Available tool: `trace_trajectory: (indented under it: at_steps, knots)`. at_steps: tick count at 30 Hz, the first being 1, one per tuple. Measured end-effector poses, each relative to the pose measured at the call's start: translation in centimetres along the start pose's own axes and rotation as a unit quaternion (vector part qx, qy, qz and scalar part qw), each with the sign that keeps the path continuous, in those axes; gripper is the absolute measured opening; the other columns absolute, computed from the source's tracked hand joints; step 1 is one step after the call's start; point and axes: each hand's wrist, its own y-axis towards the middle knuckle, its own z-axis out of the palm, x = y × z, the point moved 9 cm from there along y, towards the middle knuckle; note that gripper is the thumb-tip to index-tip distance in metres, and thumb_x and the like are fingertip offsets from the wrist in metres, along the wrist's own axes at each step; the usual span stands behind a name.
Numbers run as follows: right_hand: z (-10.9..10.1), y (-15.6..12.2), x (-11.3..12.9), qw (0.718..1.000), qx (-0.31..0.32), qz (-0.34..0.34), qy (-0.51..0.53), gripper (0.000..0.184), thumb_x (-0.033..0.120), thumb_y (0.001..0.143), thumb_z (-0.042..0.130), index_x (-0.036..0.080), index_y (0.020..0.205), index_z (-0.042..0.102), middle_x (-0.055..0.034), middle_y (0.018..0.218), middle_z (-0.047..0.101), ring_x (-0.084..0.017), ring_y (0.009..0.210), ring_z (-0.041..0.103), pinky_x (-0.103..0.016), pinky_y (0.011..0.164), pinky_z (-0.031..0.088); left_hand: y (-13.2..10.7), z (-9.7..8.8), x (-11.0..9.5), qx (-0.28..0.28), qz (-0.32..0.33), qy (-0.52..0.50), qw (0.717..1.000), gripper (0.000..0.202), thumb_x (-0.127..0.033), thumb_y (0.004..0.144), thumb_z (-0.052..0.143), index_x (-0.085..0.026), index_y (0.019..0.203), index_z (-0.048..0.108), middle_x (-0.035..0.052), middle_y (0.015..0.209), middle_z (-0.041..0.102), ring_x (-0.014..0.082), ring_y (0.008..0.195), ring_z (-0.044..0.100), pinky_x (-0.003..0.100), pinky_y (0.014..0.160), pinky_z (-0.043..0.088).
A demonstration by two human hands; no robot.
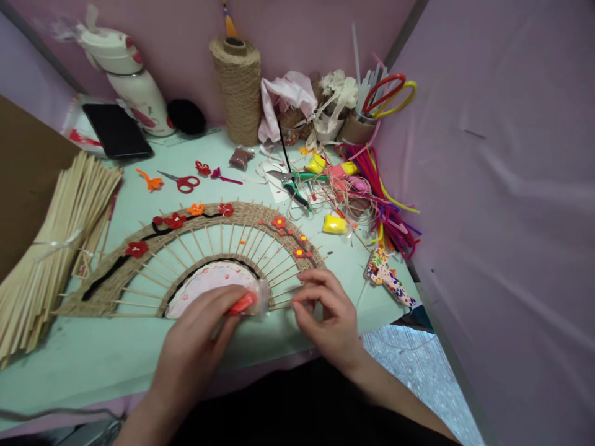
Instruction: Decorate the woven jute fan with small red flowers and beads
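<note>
My left hand [199, 337] grips a small clear packet of red modelling clay [243, 302] between thumb and fingers. To its right, my right hand [328, 313] has thumb and forefinger drawn together in a pinch; whatever may be between them is too small to make out. Beneath both hands lies a large woven twine fan [246, 214] with stick ribs. Red and orange flowers sit along a black branch on its left half, and red clay flowers with yellow centres [279, 222] on its right. A pale half-round patch [204, 282] fills its inner arc, partly covered by my left hand.
Behind the fan lie red-handled scissors [186, 183], green-handled pliers [295, 186] and clay packets [335, 224]. Twine [237, 93], a bottle [139, 93] and a phone [116, 131] stand or lie farther back. Bundled sticks [51, 248] are left; a flowered glue gun [388, 277] is right.
</note>
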Motion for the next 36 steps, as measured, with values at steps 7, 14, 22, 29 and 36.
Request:
trace_trajectory:
  at_steps: [7,14,22,29,36]
  knots:
    - [-0.6,0.3,-4.4,0.973,-0.026,0.16,0.165,0.006,0.026,0.082,0.068,0.021,0.078,0.069,-0.0062,0.099,0.064,-0.018,0.091,0.061,-0.032,0.074,0.053,-0.6,0.0,5.2,0.025,-0.086,0.124,0.988,0.038,-0.033,0.092,0.053,-0.018,0.126,0.058,0.0155,0.121,0.061,0.0326,0.111,0.056,0.049,0.095,0.046]
    - [-0.5,0.0,-4.3,0.975,-0.023,0.147,0.166,0.008,0.029,0.085,0.066,0.022,0.085,0.07,-0.0052,0.099,0.066,-0.017,0.089,0.062,-0.034,0.077,0.054,0.4,-1.2,0.2,-0.072,-0.106,-0.055,0.99,0.031,-0.033,0.084,0.064,-0.023,0.114,0.064,0.0095,0.109,0.065,0.0255,0.104,0.06,0.041,0.092,0.049]
    - [-2.1,-1.1,1.6,0.986,-0.009,-0.113,-0.123,0.033,0.009,0.086,0.059,0.027,0.112,0.069,-0.0073,0.103,0.066,-0.02,0.095,0.062,-0.038,0.083,0.053,1.5,11.8,-3.5,0.165,-0.347,-0.556,0.737,0.035,-0.05,0.076,0.068,-0.015,0.076,0.07,-0.0011,0.063,0.058,0.0095,0.058,0.045,0.022,0.055,0.038]
    - [-3.6,-1.4,0.7,0.985,0.031,-0.093,-0.139,0.044,0.009,0.089,0.053,0.03,0.127,0.062,-0.0085,0.117,0.064,-0.022,0.108,0.061,-0.04,0.09,0.053,2.0,13.6,-3.7,0.11,-0.414,-0.651,0.626,0.035,-0.042,0.061,0.084,-0.013,0.074,0.07,-0.0003,0.066,0.06,0.0061,0.056,0.043,0.02,0.053,0.031]
    - [-7.1,1.3,-1.6,0.986,-0.044,-0.05,-0.154,0.021,0.017,0.091,0.055,0.024,0.105,0.069,-0.0085,0.105,0.066,-0.02,0.101,0.063,-0.037,0.084,0.054,3.5,14.9,-5.3,0.157,-0.346,-0.646,0.662,0.027,-0.037,0.071,0.075,-0.014,0.085,0.071,0.0007,0.072,0.063,0.0079,0.06,0.048,0.023,0.061,0.037]
